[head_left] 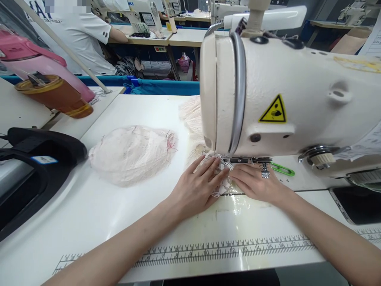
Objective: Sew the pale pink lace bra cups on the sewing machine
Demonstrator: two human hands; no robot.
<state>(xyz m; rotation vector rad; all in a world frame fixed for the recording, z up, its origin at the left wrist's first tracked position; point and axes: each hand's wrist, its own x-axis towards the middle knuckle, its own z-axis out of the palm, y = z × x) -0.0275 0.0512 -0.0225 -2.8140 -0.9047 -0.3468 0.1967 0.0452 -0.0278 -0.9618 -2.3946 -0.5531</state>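
Note:
My left hand (pixel 195 184) lies flat with its fingers stretched out on a piece of white lace (pixel 222 188) at the needle area of a sewing machine (pixel 291 87). Just right of it, my right hand (pixel 257 182) rests low with extended fingers at the lace's edge. The metal fittings (pixel 247 160) under the machine head sit directly above the fingertips. Both hands press the lace against the bed, and part of it is hidden beneath them. Behind the lace, pale sheer fabric (pixel 192 115) runs back along the machine's left side.
A pale fabric pile (pixel 127 159) with red threads lies left. Beyond it are a black handled device (pixel 38 167), an amber cup (pixel 56 95) and a pink bottle (pixel 44 63). At right are a green clip (pixel 282 169) and a phone (pixel 357 202). A person (pixel 71 35) sits behind.

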